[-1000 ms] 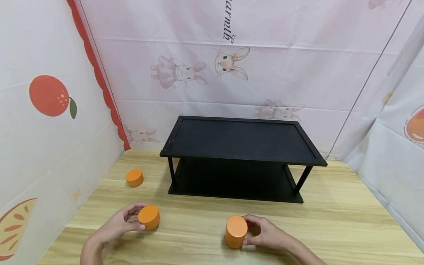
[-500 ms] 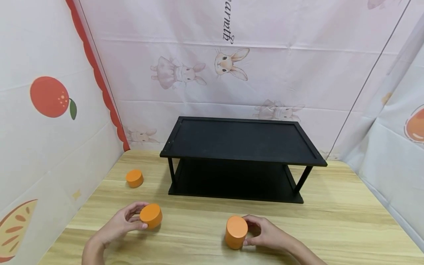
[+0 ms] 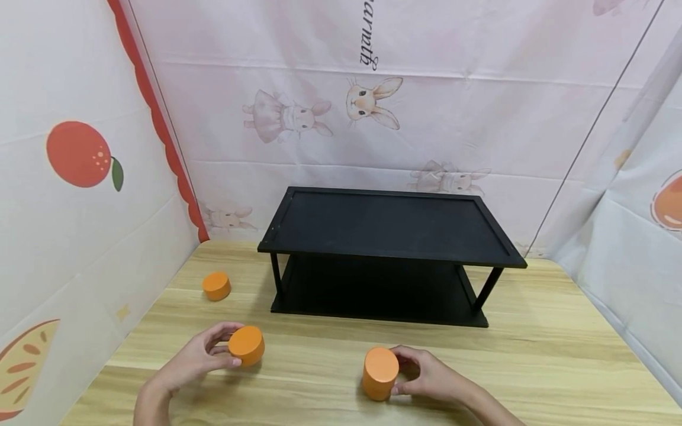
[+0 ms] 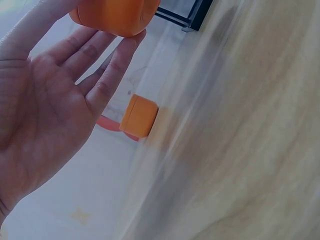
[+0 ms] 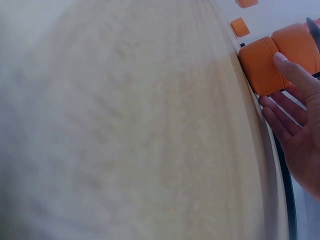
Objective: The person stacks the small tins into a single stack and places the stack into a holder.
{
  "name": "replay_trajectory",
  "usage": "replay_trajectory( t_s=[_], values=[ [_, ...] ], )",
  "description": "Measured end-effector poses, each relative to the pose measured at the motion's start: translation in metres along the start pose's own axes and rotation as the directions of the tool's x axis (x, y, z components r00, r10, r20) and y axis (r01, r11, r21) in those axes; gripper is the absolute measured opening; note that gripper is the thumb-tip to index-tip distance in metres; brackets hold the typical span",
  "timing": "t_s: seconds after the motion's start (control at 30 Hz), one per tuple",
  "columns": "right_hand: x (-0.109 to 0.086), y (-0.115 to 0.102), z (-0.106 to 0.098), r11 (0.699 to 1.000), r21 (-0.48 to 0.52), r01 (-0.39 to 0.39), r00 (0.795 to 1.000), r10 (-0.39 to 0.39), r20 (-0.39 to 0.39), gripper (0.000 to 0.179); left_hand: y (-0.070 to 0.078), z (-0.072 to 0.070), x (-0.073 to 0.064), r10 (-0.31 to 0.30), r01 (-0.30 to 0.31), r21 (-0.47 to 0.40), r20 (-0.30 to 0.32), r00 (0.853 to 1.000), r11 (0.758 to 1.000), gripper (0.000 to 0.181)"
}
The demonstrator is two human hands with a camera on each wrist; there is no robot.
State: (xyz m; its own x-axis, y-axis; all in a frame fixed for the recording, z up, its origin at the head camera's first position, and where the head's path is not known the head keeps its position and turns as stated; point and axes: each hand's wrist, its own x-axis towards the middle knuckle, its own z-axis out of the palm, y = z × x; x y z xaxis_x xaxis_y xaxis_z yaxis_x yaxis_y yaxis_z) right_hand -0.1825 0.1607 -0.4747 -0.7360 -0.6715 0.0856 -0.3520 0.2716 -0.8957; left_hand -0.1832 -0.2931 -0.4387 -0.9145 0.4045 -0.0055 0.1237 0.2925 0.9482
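Observation:
Raised a little over the table, a squat orange round tin (image 3: 247,345) is pinched between the thumb and fingers of my left hand (image 3: 194,358). Its underside fills the top of the left wrist view. My right hand (image 3: 426,374) grips a stack of two such tins at its right side, thumb in front. In the right wrist view the lower tin (image 5: 262,67) stands on the table and the upper tin (image 5: 295,47) sits squarely on it, a thin seam round each. Another orange tin (image 3: 216,287) stands alone at the back left, beyond my left hand.
A black two-tier rack (image 3: 394,228) stands at the back middle of the wooden table (image 3: 309,378), its front edge beyond both hands. Printed cloth walls (image 3: 330,148) close off the back and both sides.
My left hand has shifted slightly to the right and away from me with its tin, whose tilt has changed a little. The right hand and the stack have stayed in place.

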Motion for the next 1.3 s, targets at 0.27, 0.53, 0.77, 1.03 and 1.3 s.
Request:
replay_trajectory(
  t_s=[0.27,0.53,0.77,1.03,1.3],
  values=[
    [-0.0006,-0.0032,0.0012,1.0,0.02,0.024,1.0,-0.024,0.007,0.048,0.0037,0.0021,-0.0001,0.002,-0.002,0.028,0.003,1.0,1.0,0.06],
    [-0.0012,-0.0013,0.001,1.0,0.03,-0.005,1.0,0.004,0.015,0.049,0.006,0.0029,-0.001,0.001,-0.001,0.035,0.003,1.0,0.999,0.059],
    [-0.0017,-0.0009,0.0021,1.0,0.024,0.014,1.0,-0.014,0.018,0.05,0.0052,0.003,-0.002,0.027,-0.027,0.026,0.005,1.0,0.999,0.059],
    [-0.0014,-0.0032,0.0017,0.999,0.023,0.045,0.999,-0.045,0.012,0.051,0.0058,0.0029,-0.0016,0.028,-0.028,0.025,0.013,1.0,0.999,0.059],
    [-0.0012,-0.0036,0.0016,0.999,0.024,0.048,0.999,-0.048,0.015,0.05,0.0073,0.0029,-0.0016,0.026,-0.026,0.029,0.013,1.0,0.999,0.059]
  ],
)
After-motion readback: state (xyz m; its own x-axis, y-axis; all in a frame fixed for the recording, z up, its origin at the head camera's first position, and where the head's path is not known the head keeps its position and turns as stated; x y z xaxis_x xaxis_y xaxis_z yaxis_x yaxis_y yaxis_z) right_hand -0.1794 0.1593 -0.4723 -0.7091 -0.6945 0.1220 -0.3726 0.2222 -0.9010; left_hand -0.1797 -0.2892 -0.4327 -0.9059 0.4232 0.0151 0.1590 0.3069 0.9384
